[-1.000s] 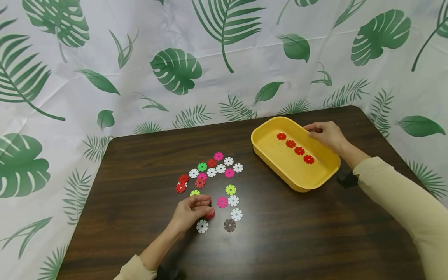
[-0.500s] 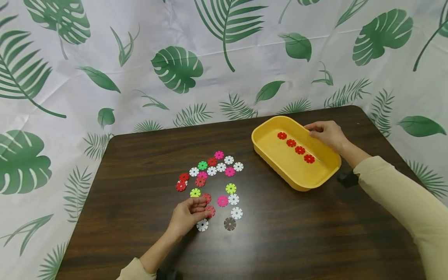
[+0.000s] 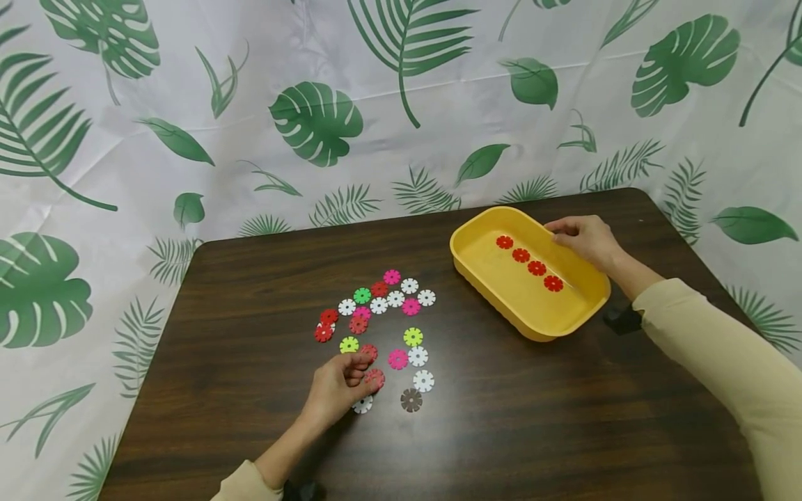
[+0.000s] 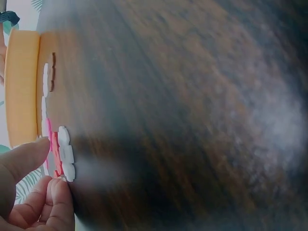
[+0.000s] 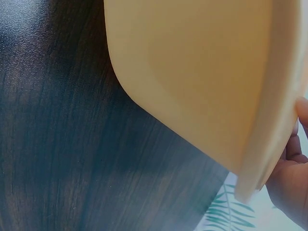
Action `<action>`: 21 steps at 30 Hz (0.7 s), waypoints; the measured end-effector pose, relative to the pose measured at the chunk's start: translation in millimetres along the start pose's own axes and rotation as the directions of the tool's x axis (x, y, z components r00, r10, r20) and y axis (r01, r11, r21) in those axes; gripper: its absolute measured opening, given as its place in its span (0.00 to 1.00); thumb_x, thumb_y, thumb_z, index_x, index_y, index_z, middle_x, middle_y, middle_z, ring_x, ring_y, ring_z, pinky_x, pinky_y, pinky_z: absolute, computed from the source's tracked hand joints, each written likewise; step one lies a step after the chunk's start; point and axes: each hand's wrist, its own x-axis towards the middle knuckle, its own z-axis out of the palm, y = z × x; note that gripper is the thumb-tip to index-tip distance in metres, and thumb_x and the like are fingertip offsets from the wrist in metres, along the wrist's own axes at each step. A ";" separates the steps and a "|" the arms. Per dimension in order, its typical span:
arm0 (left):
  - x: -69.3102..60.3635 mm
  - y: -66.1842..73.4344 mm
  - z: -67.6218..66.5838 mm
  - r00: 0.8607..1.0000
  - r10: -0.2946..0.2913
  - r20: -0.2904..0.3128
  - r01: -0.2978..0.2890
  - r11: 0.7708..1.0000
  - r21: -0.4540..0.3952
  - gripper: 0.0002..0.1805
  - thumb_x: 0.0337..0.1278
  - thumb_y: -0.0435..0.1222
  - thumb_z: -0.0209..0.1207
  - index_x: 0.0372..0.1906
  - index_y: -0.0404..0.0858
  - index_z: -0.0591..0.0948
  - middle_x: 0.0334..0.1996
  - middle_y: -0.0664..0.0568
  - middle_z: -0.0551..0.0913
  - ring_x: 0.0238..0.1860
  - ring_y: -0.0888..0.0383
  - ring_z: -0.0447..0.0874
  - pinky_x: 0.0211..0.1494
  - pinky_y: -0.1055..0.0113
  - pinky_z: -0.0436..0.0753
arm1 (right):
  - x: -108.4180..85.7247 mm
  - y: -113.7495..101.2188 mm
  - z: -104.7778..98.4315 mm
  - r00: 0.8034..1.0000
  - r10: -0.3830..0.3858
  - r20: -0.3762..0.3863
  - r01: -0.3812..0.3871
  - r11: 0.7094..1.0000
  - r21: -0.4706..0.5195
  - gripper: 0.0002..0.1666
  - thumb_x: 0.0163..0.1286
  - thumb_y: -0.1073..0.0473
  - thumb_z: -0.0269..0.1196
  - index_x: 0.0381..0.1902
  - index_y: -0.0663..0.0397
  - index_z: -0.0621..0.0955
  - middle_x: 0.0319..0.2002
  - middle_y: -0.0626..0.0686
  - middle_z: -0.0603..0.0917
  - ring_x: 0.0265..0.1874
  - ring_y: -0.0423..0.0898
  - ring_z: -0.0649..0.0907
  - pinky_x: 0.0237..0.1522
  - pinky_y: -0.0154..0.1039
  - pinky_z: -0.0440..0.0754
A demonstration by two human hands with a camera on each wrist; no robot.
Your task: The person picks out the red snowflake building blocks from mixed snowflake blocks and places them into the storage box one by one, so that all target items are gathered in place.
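Observation:
My left hand point(image 3: 338, 386) is low over a group of notched flower-shaped discs, its fingers curled and its thumb at a red disc point(image 3: 378, 376), which it appears to pinch. Just beyond the fingertips lies another red disc point(image 3: 371, 351). A white disc point(image 3: 362, 406) is partly covered by the thumb side of the hand. Side-on in the left wrist view, the thumb and fingertips meet the edge of the red disc point(image 4: 57, 153) beside white discs point(image 4: 66, 154). My right hand point(image 3: 585, 240) grips the far-right rim of a yellow plastic tub point(image 3: 495, 303), with several red discs point(image 3: 536, 268) in a row inside.
On the dark wooden table point(image 3: 250, 285), white, pink, red, green and yellow discs form a loose arc beyond the left hand. A brown disc point(image 3: 411, 401) lies at the near right of the group. A leaf-printed cloth point(image 3: 376, 62) hangs behind the table.
My left hand has drawn slightly left and its fingers have curled more, uncovering the red disc beyond the fingertips. The right hand and the tub hold their place.

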 end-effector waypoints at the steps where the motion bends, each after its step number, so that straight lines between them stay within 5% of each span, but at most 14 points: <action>1: 0.3 -0.3 0.3 1.000 0.008 -0.002 -0.008 1.000 0.015 0.21 0.38 0.32 0.73 0.45 0.35 0.83 0.37 0.49 0.84 0.33 0.60 0.81 0.35 0.74 0.82 | -0.2 -0.1 -0.1 1.000 -0.001 -0.001 0.001 1.000 -0.004 0.20 0.71 0.62 0.54 0.58 0.64 0.74 0.51 0.68 0.76 0.42 0.58 0.79 0.38 0.32 0.82; 21: 1.8 -3.9 1.1 0.998 0.057 0.009 -0.057 0.995 0.079 0.17 0.39 0.33 0.73 0.39 0.37 0.84 0.34 0.52 0.84 0.31 0.62 0.80 0.34 0.74 0.81 | -1.4 -1.3 0.6 1.000 0.006 0.002 -0.006 1.000 -0.006 0.21 0.71 0.61 0.55 0.60 0.63 0.73 0.52 0.67 0.75 0.43 0.58 0.79 0.41 0.31 0.82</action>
